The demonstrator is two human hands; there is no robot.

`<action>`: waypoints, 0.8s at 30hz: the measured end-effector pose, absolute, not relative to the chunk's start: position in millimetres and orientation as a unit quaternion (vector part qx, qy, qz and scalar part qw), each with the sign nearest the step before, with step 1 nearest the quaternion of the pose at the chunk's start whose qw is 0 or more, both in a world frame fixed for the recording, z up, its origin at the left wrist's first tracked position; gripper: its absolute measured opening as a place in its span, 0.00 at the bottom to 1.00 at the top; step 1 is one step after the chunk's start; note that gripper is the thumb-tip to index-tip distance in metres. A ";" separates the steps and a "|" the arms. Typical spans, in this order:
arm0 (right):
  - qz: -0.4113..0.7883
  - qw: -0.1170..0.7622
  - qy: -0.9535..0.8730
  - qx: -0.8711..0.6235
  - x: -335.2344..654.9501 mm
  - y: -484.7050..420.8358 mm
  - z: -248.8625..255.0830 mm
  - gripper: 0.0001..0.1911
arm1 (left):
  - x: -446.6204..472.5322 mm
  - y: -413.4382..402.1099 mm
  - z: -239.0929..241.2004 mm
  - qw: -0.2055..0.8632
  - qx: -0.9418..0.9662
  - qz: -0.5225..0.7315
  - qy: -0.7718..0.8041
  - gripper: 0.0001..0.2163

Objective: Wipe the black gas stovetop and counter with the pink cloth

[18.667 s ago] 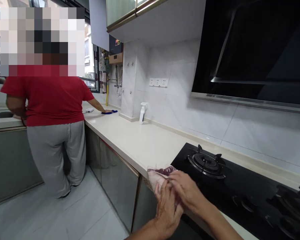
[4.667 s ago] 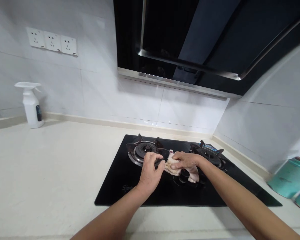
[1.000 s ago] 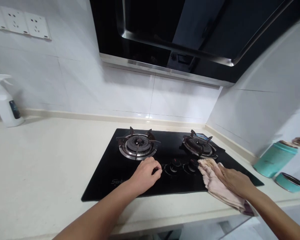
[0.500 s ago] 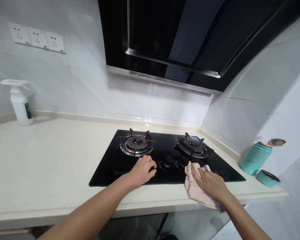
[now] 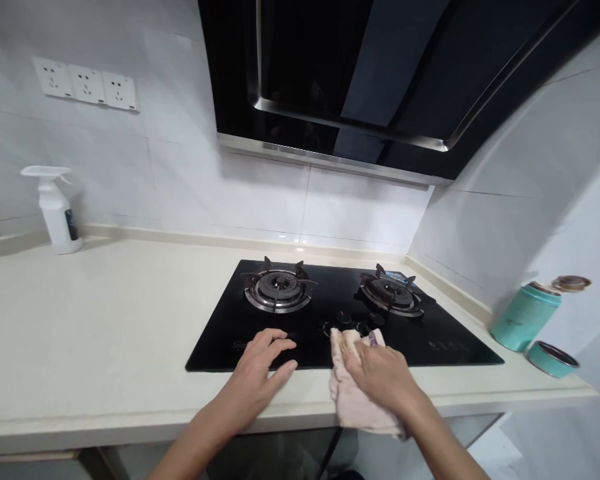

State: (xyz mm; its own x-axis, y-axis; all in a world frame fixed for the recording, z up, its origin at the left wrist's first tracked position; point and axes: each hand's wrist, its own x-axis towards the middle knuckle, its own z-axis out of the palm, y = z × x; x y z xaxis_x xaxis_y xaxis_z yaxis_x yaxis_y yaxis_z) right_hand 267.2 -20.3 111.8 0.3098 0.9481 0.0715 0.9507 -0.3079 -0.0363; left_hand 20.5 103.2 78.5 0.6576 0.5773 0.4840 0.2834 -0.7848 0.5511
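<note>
A black glass gas stove (image 5: 300, 350) with two burners is set into the pale counter. My right hand (image 5: 380, 373) presses a pale pink cloth (image 5: 353, 400) onto the stove's front edge, just below the control knobs (image 5: 344, 317). Part of the cloth hangs over the counter's front edge. To the left, my left hand (image 5: 263, 363) is held at the stove's front edge with its fingers apart and nothing in them. Whether its fingertips touch the glass, I cannot tell. Behind the hands are the left burner (image 5: 279, 288) and the right burner (image 5: 391, 293).
A white spray bottle (image 5: 59, 217) stands at the back left of the counter. At the right end are an open teal canister (image 5: 525, 319) and a low teal round container (image 5: 553, 360). The black range hood (image 5: 325, 80) overhangs the stove.
My right hand has slid left along the stove's front with the cloth. My left hand has drawn back to the left and nearer me, its fingers more spread. The view has shifted slightly.
</note>
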 end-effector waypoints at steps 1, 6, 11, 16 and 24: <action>-0.019 0.044 -0.596 -0.802 256.7 -13.2 113.6 0.30 | 17.6 105.3 78.2 0.215 0.870 0.365 0.253 0.13; 0.004 0.097 -0.665 -0.740 192.8 24.7 114.9 0.30 | -0.9 107.1 78.3 0.198 0.803 0.484 0.286 0.13; 0.056 0.151 -0.741 -0.652 134.8 64.9 111.1 0.18 | -17.1 93.6 69.5 0.152 0.777 0.536 0.293 0.10; 0.107 0.210 -0.758 -0.609 133.9 66.7 111.0 0.14 | -25.5 81.7 58.1 0.086 0.816 0.489 0.296 0.12; 0.070 0.467 -0.634 -0.613 249.5 -0.1 72.0 0.16 | -10.8 86.9 39.3 -0.035 0.837 0.366 0.405 0.27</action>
State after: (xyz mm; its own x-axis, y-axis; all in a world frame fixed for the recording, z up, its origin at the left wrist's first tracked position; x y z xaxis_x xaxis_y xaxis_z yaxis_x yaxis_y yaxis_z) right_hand 249.5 -0.1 72.0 0.1873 0.8421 0.5057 0.7118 0.2384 -0.6607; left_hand -10.8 86.9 39.3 0.4040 0.6523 0.6413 0.7030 -0.6700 0.2386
